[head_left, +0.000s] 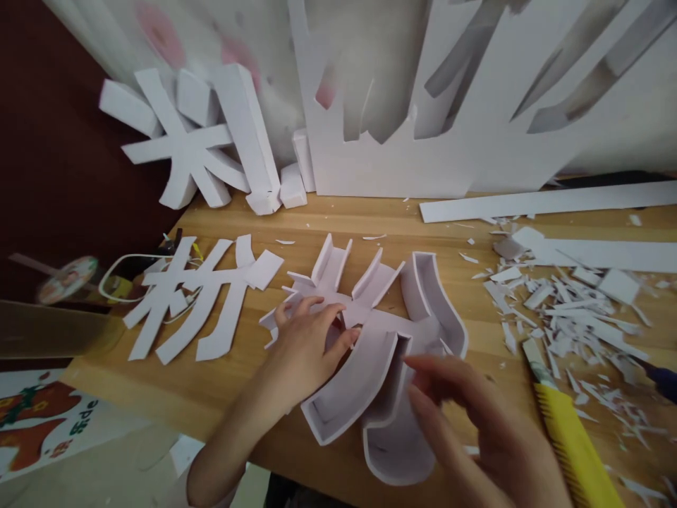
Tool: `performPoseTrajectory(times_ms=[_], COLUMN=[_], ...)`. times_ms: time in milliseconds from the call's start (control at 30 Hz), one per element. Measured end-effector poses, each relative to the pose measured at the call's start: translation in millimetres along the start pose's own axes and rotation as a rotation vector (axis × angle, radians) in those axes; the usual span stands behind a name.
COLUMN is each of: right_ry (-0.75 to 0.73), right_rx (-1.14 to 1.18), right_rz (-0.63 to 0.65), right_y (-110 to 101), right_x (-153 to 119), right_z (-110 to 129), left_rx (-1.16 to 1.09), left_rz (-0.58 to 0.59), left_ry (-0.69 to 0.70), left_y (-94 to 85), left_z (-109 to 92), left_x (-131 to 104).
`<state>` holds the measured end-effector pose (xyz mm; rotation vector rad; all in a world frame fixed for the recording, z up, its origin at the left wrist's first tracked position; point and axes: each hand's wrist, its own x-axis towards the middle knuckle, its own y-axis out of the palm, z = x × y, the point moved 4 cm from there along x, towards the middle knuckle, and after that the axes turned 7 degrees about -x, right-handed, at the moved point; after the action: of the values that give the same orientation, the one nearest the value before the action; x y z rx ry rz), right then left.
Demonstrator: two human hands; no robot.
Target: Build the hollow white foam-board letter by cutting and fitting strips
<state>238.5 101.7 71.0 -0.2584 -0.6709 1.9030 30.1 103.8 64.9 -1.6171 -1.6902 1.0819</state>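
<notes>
White foam character [364, 310], hollow with raised edge walls; lying open side up on wooden tabletop [465, 310], partly walled.

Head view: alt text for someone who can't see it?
Two bare hands, left and right, work at a white walled character on a wooden table. Flat character at left, scraps at right.

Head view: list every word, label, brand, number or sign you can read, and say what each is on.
"de": green letters on the printed sheet at lower left; the characters beside it are too small and blurred to read surely.
Round printed disc: too blurred to read.
White cut-out shapes: they look like character strokes, but I cannot read them with certainty.
No brand or number is legible.
</notes>
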Motion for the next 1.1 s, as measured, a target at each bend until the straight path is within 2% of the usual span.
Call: performPoseTrajectory(times_ms=[67,133,200,367,500,733,967,1100], right_ry=[-0.167,-0.231,-0.242,-0.222,-0.178,-0.127,-0.157,-0.173], right_rx=[-0.172,-0.307,-0.406,-0.545,-0.62,-0.51,-0.494,-0.495], right_rz=[-0.042,-0.046,-0.024,0.054,0.164,0.339,0.372,0.371], right_y=[14.1,31.5,45.8,58.0,60.2,66.9,66.9,66.2], right_x=[34.5,55.5,64.0,65.2,69.8,75.1,77.1,78.6], right_z=[17.8,23.2,21.3,20.9,27.3,24.6,25.3,27.4], left_rx=[0.005,0.025,0.053,0.079,0.017,-0.049,-0.168,-0.208], left_rz=[-0.025,-0.054,-0.053,0.025,0.028,0.062,0.169,0.191], left_ry=[0.031,0.045,0.046,0.056,0.078,0.086,0.104,0.138], left_y=[0.2,0.2,0.1,-3.2,-6.1,-6.4,-15.8,-13.0], left_z=[1.8,3.8,6.3,15.1,21.6,25.4,31.1,38.9], left_x=[-0.8,-0.9,-0.4,1.4,3.4,7.7,14.0,20.4])
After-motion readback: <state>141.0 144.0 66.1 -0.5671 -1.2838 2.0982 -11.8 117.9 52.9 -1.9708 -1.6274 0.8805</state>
